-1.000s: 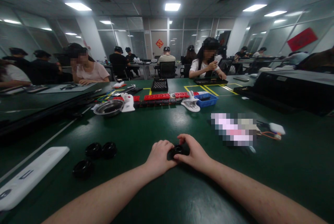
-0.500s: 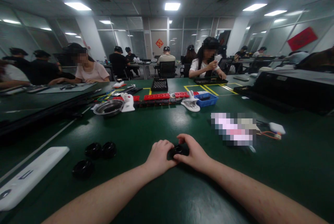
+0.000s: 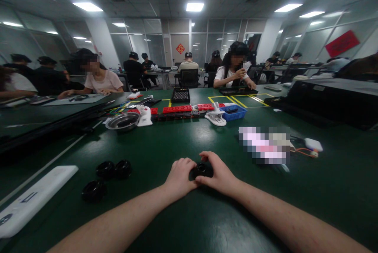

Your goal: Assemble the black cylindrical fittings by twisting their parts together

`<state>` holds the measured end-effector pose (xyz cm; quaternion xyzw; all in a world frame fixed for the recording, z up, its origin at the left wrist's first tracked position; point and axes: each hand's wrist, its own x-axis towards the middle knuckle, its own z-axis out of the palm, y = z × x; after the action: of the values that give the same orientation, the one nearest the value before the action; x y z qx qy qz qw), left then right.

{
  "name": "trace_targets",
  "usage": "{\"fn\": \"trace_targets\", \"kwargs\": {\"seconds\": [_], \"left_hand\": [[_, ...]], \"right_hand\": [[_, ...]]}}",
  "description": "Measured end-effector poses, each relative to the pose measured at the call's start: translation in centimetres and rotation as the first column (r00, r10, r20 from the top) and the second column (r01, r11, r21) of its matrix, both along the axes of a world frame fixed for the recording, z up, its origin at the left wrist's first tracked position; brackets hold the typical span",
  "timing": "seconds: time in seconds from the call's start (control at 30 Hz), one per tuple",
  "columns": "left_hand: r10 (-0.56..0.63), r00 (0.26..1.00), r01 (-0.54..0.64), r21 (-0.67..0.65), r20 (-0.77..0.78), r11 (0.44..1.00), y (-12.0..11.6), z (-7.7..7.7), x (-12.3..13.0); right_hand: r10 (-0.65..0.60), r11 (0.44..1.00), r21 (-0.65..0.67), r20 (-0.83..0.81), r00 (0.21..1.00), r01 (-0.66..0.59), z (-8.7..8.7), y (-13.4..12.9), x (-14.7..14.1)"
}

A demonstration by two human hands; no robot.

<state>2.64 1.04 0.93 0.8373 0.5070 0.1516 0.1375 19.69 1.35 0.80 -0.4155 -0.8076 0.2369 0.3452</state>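
Observation:
A round black part [image 3: 202,169] with a hole in its top rests on the green table [image 3: 189,143], between my two hands. My left hand [image 3: 180,175] has its curled fingers and thumb round the left side of the part. From the right, my right hand [image 3: 217,171] curves its fingers and thumb round the same part, thumb in front. Three similar black round parts lie apart on the left: two side by side [image 3: 105,170] [image 3: 123,169] and one nearer to me [image 3: 93,191].
A white long case [image 3: 38,198] lies at the left. Further back stand a metal bowl [image 3: 123,121], white clamps [image 3: 216,116], red strips [image 3: 177,109] and a blue tray [image 3: 234,112]. A blurred-out item [image 3: 264,145] is at right. People sit across the table.
My right thumb has shifted very slightly left along the front of the black part. Both hands otherwise keep their places.

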Motion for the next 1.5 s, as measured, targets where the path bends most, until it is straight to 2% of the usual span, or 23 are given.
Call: {"fn": "trace_targets", "kwargs": {"seconds": [0.13, 0.33, 0.43, 0.63, 0.73, 1.0, 1.3, 1.37, 1.5], "left_hand": [[0.003, 1.000, -0.003, 0.016, 0.008, 1.000, 0.01, -0.14, 0.03], [-0.007, 1.000, 0.007, 0.043, -0.008, 0.999, 0.07, -0.40, 0.02], [0.000, 1.000, 0.000, 0.037, -0.004, 0.999, 0.12, -0.40, 0.04], [-0.001, 1.000, 0.001, 0.004, -0.008, 1.000, 0.03, -0.09, 0.11], [0.007, 1.000, -0.007, -0.010, -0.004, 1.000, -0.06, 0.08, 0.19], [0.017, 1.000, -0.017, -0.004, -0.008, 1.000, -0.01, 0.01, 0.21], [0.016, 1.000, -0.016, -0.019, -0.006, 1.000, -0.04, 0.10, 0.24], [0.015, 1.000, -0.015, -0.024, -0.008, 1.000, -0.05, 0.17, 0.22], [0.019, 1.000, -0.019, -0.008, -0.011, 1.000, -0.05, 0.14, 0.19]], "right_hand": [[-0.040, 0.999, 0.018, 0.007, 0.999, 0.040, -0.31, 0.20, -0.15], [0.120, 0.993, 0.016, -0.037, 0.992, -0.120, 0.25, -0.07, 0.26], [0.151, 0.988, 0.009, -0.033, 0.988, -0.151, 0.47, -0.29, 0.27], [-0.015, 1.000, 0.028, 0.020, 1.000, 0.014, -0.06, -0.16, -0.24], [-0.046, 0.999, 0.020, 0.034, 0.998, 0.045, -0.22, 0.02, -0.33], [0.122, 0.992, 0.031, -0.014, 0.992, -0.122, 0.13, -0.23, -0.10], [-0.099, 0.995, 0.018, 0.048, 0.994, 0.098, 0.05, -0.07, -0.50], [-0.070, 0.997, 0.016, 0.038, 0.997, 0.069, 0.02, -0.04, -0.49], [0.084, 0.996, 0.037, -0.008, 0.996, -0.083, 0.10, -0.21, -0.26]]}}
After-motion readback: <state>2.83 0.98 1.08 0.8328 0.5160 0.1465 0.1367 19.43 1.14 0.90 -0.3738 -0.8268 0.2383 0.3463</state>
